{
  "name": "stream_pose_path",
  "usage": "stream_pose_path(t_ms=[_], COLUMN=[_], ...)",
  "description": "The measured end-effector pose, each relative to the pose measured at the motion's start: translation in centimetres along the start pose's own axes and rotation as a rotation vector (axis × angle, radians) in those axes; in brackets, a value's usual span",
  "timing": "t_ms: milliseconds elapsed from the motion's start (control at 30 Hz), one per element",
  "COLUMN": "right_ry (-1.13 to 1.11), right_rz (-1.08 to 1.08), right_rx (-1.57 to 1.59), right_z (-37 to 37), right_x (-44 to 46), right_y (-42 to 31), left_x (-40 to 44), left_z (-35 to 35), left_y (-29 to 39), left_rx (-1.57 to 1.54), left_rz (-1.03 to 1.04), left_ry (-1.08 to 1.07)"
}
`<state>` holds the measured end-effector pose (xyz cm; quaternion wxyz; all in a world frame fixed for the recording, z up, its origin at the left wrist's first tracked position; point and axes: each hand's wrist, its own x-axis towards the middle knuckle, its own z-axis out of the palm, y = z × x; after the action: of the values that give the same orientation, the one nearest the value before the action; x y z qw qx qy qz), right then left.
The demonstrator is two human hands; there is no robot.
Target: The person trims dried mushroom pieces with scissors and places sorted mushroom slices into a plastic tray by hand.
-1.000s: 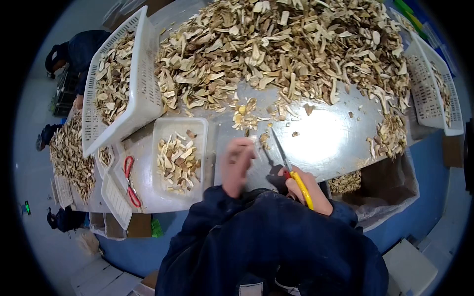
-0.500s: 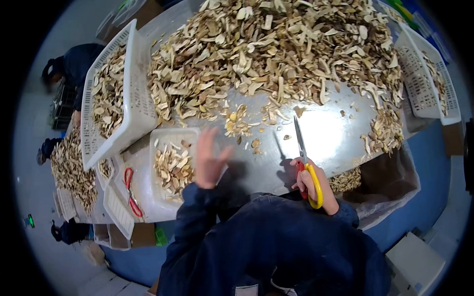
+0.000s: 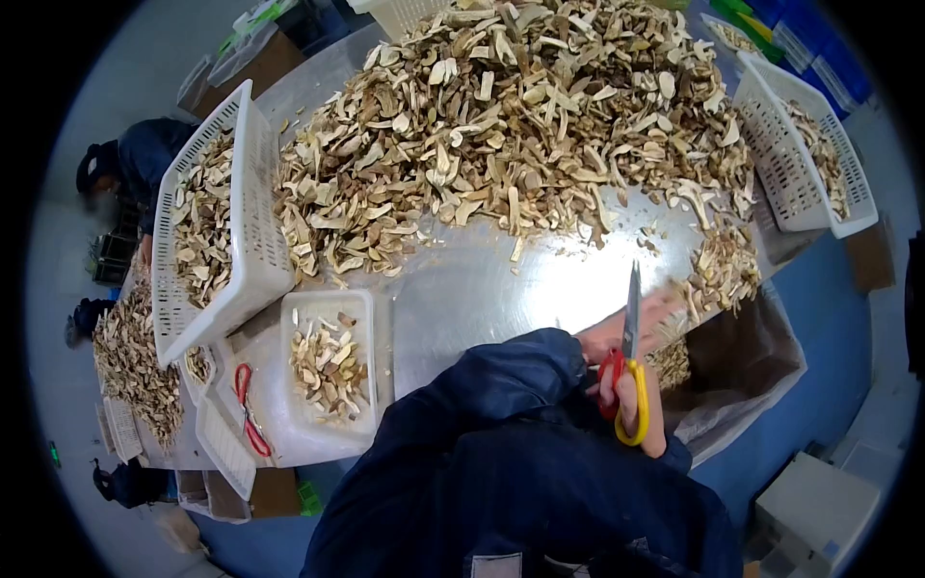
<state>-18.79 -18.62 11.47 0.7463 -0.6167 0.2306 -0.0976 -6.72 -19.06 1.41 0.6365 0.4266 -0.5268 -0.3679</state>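
Note:
My right hand [image 3: 644, 409] is closed around the handles of a pair of scissors [image 3: 631, 318], one handle red and one yellow, with the blades pointing away from me. Across to the right, behind the scissors, reaches my left hand [image 3: 647, 323], its fingers smeared by motion. It is close to a small heap of dried mushroom slices [image 3: 723, 265] at the table's right edge; whether it holds any I cannot tell. A large mound of dried mushroom slices [image 3: 511, 144] covers the far part of the metal table [image 3: 434, 308].
A slatted white basket of slices [image 3: 265, 212] stands at left, another white basket [image 3: 780, 178] at right. A shallow white tray [image 3: 383, 337] holds slices, with red-handled scissors [image 3: 252, 409] beside it. Below the right edge is a lined bin [image 3: 742, 366]. Other people work at far left.
My left hand has swung from beside the shallow tray across to the right edge. The scissors have moved slightly right and down. Scattered pieces on the near metal, including a yellowish clump, are gone from there.

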Motion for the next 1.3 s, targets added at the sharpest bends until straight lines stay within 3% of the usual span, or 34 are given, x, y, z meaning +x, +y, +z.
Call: stream_pose_path(t_ms=[33, 67, 200, 300, 367, 467, 567, 667, 833, 967, 1067, 1300], right_ry=[0.016, 0.051, 0.050, 0.020, -0.042, -0.106, -0.102, -0.059, -0.059, -0.182, -0.276, -0.328], right_rz=[-0.032, -0.065, -0.049, -0.030, -0.032, -0.012, 0.037, 0.138, 0.079, 0.069, 0.071, 0.067], right_rx=[0.005, 0.053, 0.099, 0.110, 0.085, -0.019, 0.017, -0.114, -0.423, -0.584, -0.611, -0.523], right_z=[-0.2, -0.4, -1.4, -0.8, -0.1, 0.5, 0.2, 0.3, 1.1, 1.6, 2.1, 2.7], right_x=[-0.4, -0.7, -0.6, 0.5, 1.0, 1.2, 1.3, 2.1, 3.1, 3.2, 3.1, 3.1], right_y=[-0.2, -0.2, 0.0, 0.6, 0.4, -0.3, 0.6, 1.4, 2.0, 0.8, 0.4, 0.6], left_x=[1.2, 1.6, 0.9, -0.3, -1.0, -1.9, -3.2, -4.8, -7.4, -9.6, -9.3, -9.3], left_z=[0.3, -0.4, -8.8, -15.7, -18.5, -20.4, -20.1, -17.9, -14.0, -13.1, -11.6, -9.3], left_y=[0.4, 0.7, 3.4, 5.8, 6.4, 6.5, 6.5, 7.2, 9.2, 10.3, 11.8, 13.5], left_rx=[0.207, 0.226, 0.911, 1.448, 1.652, 1.664, 1.483, 1.092, 0.131, -0.407, -0.284, -0.088], left_rz=[0.027, 0.026, -0.202, -0.102, -0.016, 0.019, -0.059, -0.241, -0.578, -0.436, -0.426, -0.434], left_ry=[-0.137, -0.143, 0.215, 0.309, 0.241, 0.197, 0.225, 0.446, 0.654, 0.648, 0.777, 0.797])
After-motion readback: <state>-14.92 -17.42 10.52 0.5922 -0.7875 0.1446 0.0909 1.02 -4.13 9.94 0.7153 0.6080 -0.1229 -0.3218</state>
